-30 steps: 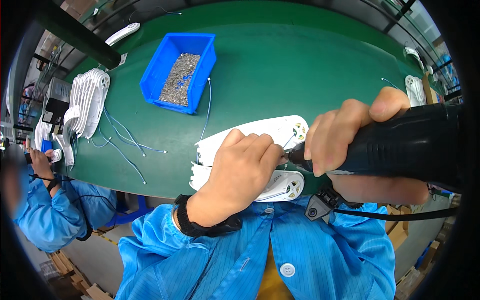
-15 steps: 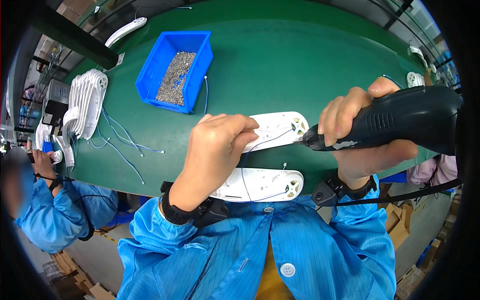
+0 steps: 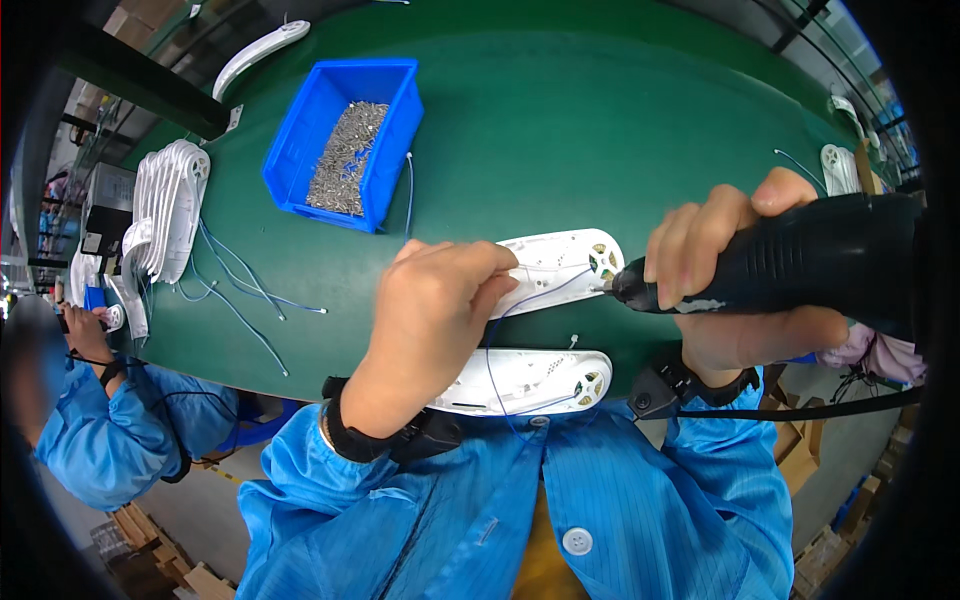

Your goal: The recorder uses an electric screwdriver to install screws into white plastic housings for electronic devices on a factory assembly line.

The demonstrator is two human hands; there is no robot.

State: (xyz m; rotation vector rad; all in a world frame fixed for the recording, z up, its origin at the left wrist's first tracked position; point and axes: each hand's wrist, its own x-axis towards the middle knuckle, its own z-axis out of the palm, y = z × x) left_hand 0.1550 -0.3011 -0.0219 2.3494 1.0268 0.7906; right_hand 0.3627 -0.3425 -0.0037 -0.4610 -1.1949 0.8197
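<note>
My right hand (image 3: 715,255) is wrapped round a black electric screwdriver (image 3: 790,265). Its bit meets the lower edge of the round end of a white plastic housing half (image 3: 575,262). Over the middle of that housing, my left hand (image 3: 425,320) is closed with thumb and forefinger pinched; what lies between them is hidden. The housing's left part is covered by this hand. A thin blue wire (image 3: 530,298) runs from its round end down past my fingers. Nearer to me, a second white housing half (image 3: 530,378) lies open side up at the table edge.
Beyond my left hand stands a blue bin (image 3: 390,165) of small metal screws (image 3: 345,150). A stack of white housings (image 3: 175,205) with trailing blue wires (image 3: 245,275) is at the left. More white parts (image 3: 838,168) lie far right. A co-worker (image 3: 120,420) sits at lower left.
The whole view has shifted slightly. Both hands keep nearly the same pose, with the screwdriver bit still at the round end of the far housing.
</note>
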